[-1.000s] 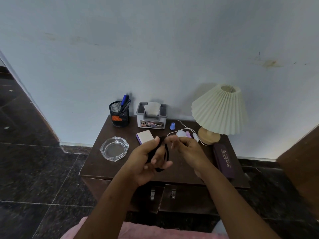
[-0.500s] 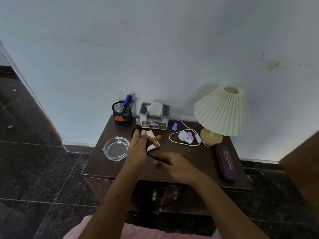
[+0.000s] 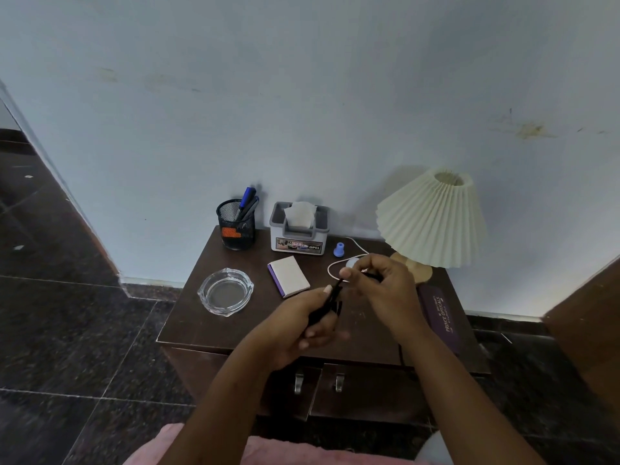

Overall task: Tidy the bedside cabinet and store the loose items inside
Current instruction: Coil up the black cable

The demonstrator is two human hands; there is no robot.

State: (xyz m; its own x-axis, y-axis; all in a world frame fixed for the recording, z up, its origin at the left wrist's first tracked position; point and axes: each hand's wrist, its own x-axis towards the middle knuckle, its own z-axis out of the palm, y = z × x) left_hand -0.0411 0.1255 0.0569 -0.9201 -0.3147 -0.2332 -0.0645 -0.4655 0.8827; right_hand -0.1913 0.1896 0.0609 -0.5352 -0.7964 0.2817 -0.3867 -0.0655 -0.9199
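Observation:
Both my hands are over the dark wooden bedside cabinet [image 3: 235, 323], working a black cord [image 3: 330, 302]. My left hand [image 3: 302, 325] grips the coiled part of the cord. Just above it, my right hand [image 3: 379, 286] pinches the cord's free end between thumb and fingers. On the top lie a small notepad with a purple edge [image 3: 289, 276], a white cable with a round white piece [image 3: 349, 263] partly hidden behind my right hand, a small blue cap [image 3: 339, 249] and a purple glasses case [image 3: 441, 317].
A glass ashtray [image 3: 225, 292] sits at the front left. A black mesh pen holder [image 3: 236, 224] and a grey tissue box [image 3: 299, 228] stand at the back by the wall. A pleated cream lamp [image 3: 432, 218] fills the back right. Two metal door handles [image 3: 318, 382] show below.
My left hand has come down and right from near the pen holder, uncovering the notepad. My right hand has risen from the front edge toward the white cable, drawing the cord up.

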